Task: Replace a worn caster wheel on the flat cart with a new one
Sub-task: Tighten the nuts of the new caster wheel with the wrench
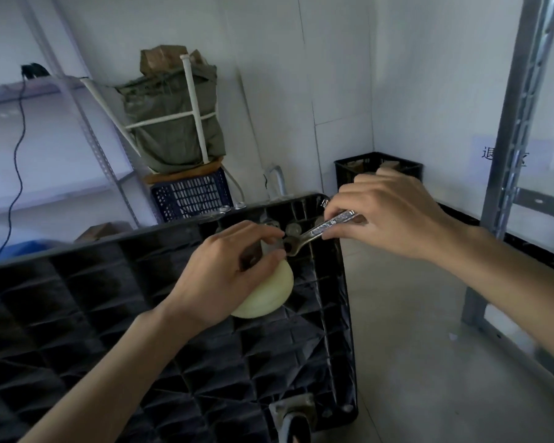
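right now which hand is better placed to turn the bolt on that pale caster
Right. The right hand already holds the wrench, whose head sits at the bolts by the caster wheel. The left hand is gripping the caster, steadying it.

Grey concrete floor [406, 362] under upturned black cart [115, 314], two crates [378, 171].

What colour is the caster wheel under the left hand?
Pale cream-yellow caster wheel, seen in the head view.
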{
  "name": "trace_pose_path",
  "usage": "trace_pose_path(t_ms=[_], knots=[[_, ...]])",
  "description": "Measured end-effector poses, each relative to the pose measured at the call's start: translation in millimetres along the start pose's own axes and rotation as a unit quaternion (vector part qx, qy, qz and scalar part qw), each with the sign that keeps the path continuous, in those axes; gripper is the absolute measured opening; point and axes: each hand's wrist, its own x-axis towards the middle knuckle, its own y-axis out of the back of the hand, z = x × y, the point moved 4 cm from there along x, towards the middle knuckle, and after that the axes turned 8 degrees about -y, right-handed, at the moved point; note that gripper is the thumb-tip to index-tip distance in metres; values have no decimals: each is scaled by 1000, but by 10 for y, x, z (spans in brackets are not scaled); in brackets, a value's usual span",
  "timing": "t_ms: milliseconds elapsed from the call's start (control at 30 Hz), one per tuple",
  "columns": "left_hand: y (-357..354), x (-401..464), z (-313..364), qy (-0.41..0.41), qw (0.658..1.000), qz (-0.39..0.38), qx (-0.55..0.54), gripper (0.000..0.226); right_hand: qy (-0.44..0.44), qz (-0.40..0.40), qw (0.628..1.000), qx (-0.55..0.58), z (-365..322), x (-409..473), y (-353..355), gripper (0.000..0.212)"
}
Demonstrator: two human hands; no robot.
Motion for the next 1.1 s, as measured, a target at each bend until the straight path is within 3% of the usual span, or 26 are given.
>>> trace_pose_path(t_ms=[233, 500, 633, 767, 967, 1100], knots=[[245, -103, -54, -6, 999, 48, 9, 32, -90, 60, 992, 68, 50, 106, 257, 41], [457, -173, -179, 5, 997, 54, 51, 39, -259, 5, 961, 101, -6, 482, 40, 33], [518, -202, -227, 5, 996, 56, 66, 38, -274, -41, 958, 70, -138, 646, -139, 36], [576, -260, -310, 22, 996, 69, 61, 40, -311, -23, 946, 85, -197, 694, -172, 37], [734, -134, -409, 102, 978, 181, -36, 30, -273, 3, 943, 191, -764, 967, -23, 23], [812, 53, -596, 178, 944, 230, -156, 67, -225, 1, 940, 256, -1292, 1188, -132, 15]])
